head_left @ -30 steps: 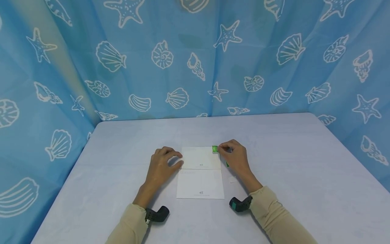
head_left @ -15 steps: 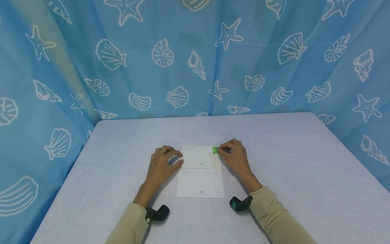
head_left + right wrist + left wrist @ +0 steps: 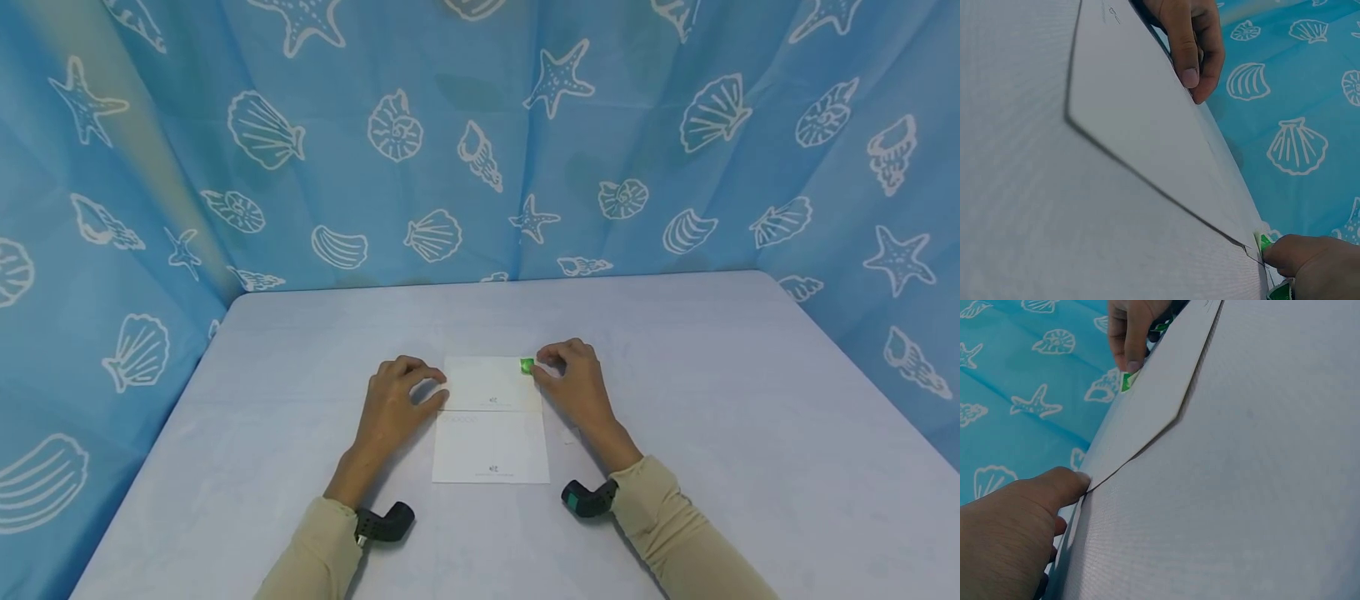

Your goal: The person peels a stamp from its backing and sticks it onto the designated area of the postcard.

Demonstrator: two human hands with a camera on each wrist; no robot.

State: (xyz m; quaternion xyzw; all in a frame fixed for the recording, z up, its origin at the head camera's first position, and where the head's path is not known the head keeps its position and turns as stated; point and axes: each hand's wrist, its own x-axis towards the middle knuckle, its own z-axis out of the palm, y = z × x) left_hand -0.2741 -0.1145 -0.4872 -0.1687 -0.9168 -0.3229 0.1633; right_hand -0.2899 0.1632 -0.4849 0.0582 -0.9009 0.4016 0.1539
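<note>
Two white postcards lie one above the other on the table in the head view, the upper postcard (image 3: 483, 383) and the lower postcard (image 3: 491, 450). At the upper one's top right corner is a small green stamp (image 3: 527, 366). My right hand (image 3: 576, 383) is at that corner, the thumb tip by the stamp and the index finger lifted apart from it. The left hand (image 3: 397, 404) rests at the upper postcard's left edge, thumb and fingers apart. Another green piece (image 3: 1280, 289) shows below the right hand in the right wrist view; the head view hides it.
A white cloth covers the table (image 3: 300, 350). A small pale scrap (image 3: 570, 437) lies right of the postcards, near the right forearm. Behind the table hangs a blue curtain (image 3: 337, 183) with white shells and starfish.
My right index finger and thumb have parted from their pinch at the stamp, which stays on the postcard's corner. The left hand keeps its place. The head view has shifted slightly.
</note>
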